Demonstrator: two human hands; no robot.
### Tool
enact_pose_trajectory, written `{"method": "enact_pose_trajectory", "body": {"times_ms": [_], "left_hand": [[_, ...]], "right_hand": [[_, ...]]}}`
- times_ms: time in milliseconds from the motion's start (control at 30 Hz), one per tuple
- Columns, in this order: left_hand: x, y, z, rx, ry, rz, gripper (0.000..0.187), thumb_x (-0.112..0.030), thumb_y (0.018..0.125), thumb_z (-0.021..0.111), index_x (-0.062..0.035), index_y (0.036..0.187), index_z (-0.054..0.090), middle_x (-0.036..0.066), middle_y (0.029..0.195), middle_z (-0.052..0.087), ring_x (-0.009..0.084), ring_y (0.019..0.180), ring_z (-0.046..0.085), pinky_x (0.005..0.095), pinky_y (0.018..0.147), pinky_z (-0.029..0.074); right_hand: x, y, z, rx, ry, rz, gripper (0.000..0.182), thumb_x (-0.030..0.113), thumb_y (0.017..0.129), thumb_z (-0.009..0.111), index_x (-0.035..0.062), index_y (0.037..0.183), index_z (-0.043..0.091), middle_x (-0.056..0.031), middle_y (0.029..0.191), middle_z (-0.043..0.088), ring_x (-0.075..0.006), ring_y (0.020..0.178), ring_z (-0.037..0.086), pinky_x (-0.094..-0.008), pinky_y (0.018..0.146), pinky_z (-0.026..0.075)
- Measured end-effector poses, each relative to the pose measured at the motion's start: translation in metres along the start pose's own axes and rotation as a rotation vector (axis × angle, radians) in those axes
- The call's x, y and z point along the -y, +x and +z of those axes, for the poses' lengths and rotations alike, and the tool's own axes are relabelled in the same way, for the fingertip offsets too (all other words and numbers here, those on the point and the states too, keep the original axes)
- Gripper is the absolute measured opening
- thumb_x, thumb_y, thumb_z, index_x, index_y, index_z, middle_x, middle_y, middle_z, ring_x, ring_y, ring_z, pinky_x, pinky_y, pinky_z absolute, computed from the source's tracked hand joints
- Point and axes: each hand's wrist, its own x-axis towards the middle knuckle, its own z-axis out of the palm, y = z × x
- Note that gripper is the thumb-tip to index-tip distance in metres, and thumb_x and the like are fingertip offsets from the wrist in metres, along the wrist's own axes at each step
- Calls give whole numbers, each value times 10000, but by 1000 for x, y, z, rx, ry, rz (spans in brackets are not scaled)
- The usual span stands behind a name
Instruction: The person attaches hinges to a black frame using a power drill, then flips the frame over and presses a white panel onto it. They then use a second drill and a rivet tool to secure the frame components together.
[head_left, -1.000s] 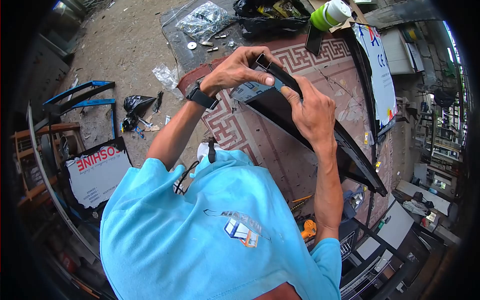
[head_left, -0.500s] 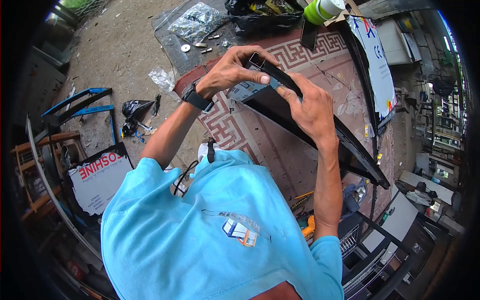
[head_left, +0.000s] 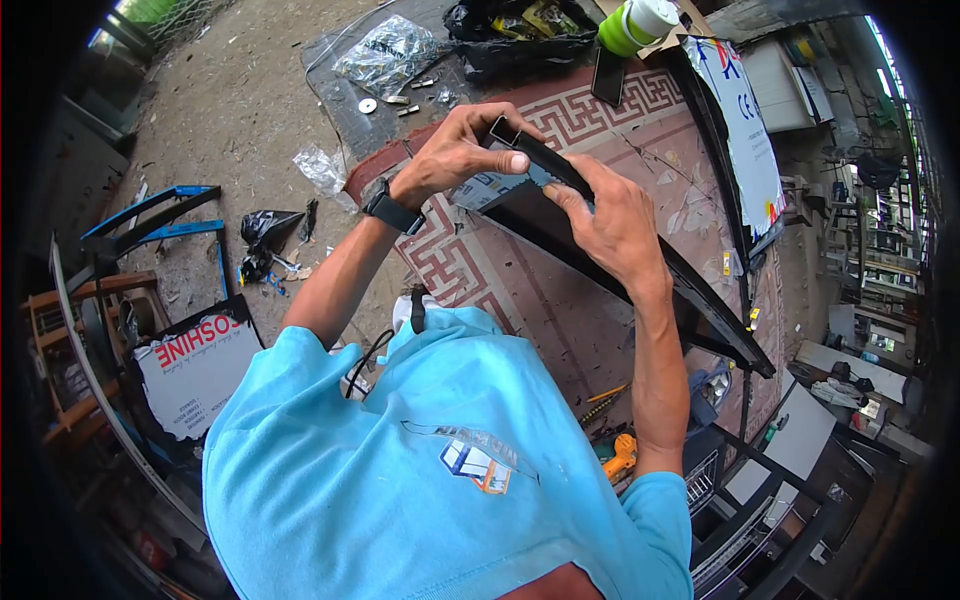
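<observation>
My left hand (head_left: pixel 465 150), with a black watch on its wrist, is closed around the open end of a black metal frame (head_left: pixel 535 232). Its thumb lies across the hollow tube, near the tube's squared opening. A little to the right, my right hand (head_left: pixel 615 225) grips the same tube, thumb on the near side and fingers over the far side. Printed protective film (head_left: pixel 485 187) covers part of the surface below my left thumb. The frame's long sides run down to the right, partly hidden behind my right forearm.
A patterned red carpet (head_left: pixel 455 265) lies beneath the frame. Beyond are a black plastic bag (head_left: pixel 520 45), a green-and-white bottle (head_left: pixel 630 28) and a phone (head_left: pixel 608 75). An orange power tool (head_left: pixel 620 455) lies near my right elbow. Film-covered panels (head_left: pixel 740 130) stand at the right.
Both hands keep hold of the frame, with my right fingers and thumb shifting slightly on the tube. The whole view has moved a little.
</observation>
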Motion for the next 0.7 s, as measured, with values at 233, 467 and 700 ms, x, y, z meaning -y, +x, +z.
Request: {"method": "enact_pose_trajectory", "body": {"times_ms": [233,467,700], "left_hand": [[13,-6,7,-191,158,30,450,-350,737,741,2,976,594,45,905,600,120,852,540,257,772,421],[32,-14,31,-451,218,137,440,-326,888,636,-13,1180,531,65,1100,555,139,1004,500,262,891,372],[55,-14,51,-649,529,142,600,-265,908,559,33,1351,284,207,1301,360,321,1231,341,379,1049,249]], "right_hand": [[-8,-3,7,-184,-22,-136,229,248,793,641,38,854,576,-148,756,621,-335,725,641,-434,618,507],[-20,4,11,-137,0,-64,232,232,755,630,10,805,584,-171,718,623,-368,696,638,-443,637,512],[-14,3,6,-142,-33,-85,195,231,797,596,70,907,590,-152,833,641,-348,757,637,-426,641,509]]}}
